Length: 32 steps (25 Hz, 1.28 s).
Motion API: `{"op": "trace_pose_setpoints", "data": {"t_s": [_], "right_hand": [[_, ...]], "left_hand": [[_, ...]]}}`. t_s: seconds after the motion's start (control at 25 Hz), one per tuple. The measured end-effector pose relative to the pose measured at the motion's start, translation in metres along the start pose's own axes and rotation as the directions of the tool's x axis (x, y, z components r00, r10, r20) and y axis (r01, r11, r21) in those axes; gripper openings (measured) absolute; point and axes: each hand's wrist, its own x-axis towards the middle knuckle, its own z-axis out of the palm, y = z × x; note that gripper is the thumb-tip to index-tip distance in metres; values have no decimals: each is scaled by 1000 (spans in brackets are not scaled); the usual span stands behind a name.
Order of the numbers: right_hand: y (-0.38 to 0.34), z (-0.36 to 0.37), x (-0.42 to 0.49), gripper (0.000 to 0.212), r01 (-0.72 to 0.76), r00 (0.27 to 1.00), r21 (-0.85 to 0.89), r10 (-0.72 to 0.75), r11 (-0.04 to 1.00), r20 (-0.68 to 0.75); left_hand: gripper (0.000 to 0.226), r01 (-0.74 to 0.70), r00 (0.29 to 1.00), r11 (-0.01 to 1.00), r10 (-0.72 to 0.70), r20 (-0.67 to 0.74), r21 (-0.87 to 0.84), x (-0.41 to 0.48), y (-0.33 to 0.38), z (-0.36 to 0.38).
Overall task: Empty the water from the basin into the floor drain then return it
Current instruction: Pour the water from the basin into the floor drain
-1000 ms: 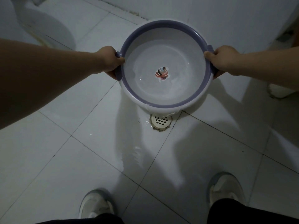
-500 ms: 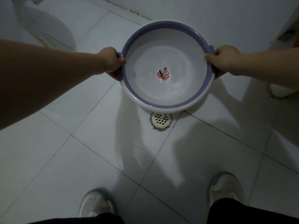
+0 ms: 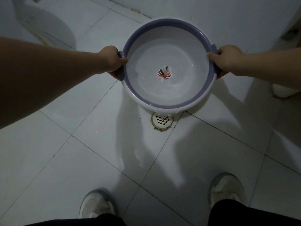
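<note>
Curled round opposite handles (image 3: 120, 54), left hand (image 3: 112, 60) and right hand (image 3: 228, 60) hold the basin (image 3: 162, 90) tilted just above the floor drain (image 3: 162, 121). Tipping it fast could throw remaining water past the drain.

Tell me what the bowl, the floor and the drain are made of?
The basin looks like smooth, glossy plastic: thin white wall, moulded purple rim. The floor seems glazed ceramic tile: shiny squares with dark grout lines. The drain cover is pale with a grid; plastic or metal, hard to tell.

No readable text, only a leaf picture inside the basin (image 3: 162, 98).
</note>
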Motion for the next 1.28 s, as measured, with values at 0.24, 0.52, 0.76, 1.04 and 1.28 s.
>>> {"op": "trace_pose_setpoints", "data": {"t_s": [0.24,0.52,0.76,1.04,1.28], "right_hand": [[2,2,4,47,-10,1000,-8,10,1000,-9],[4,2,5,43,0,1000,-15,0,1000,-16],[4,3,3,43,7,1000,-11,-7,1000,-19],[6,4,5,47,8,1000,-6,-9,1000,-27],[8,4,8,43,7,999,-14,-7,1000,-38]], "left_hand": [[30,-3,1000,1000,3,4,-6,-2,1,1],[30,-8,1000,1000,8,2,-16,-3,0,3],[28,-19,1000,1000,19,-9,-7,-4,1,4],[26,-30,999,1000,30,-14,-2,-5,1,5],[31,-8,1000,1000,9,10,-24,-4,0,5]]}}
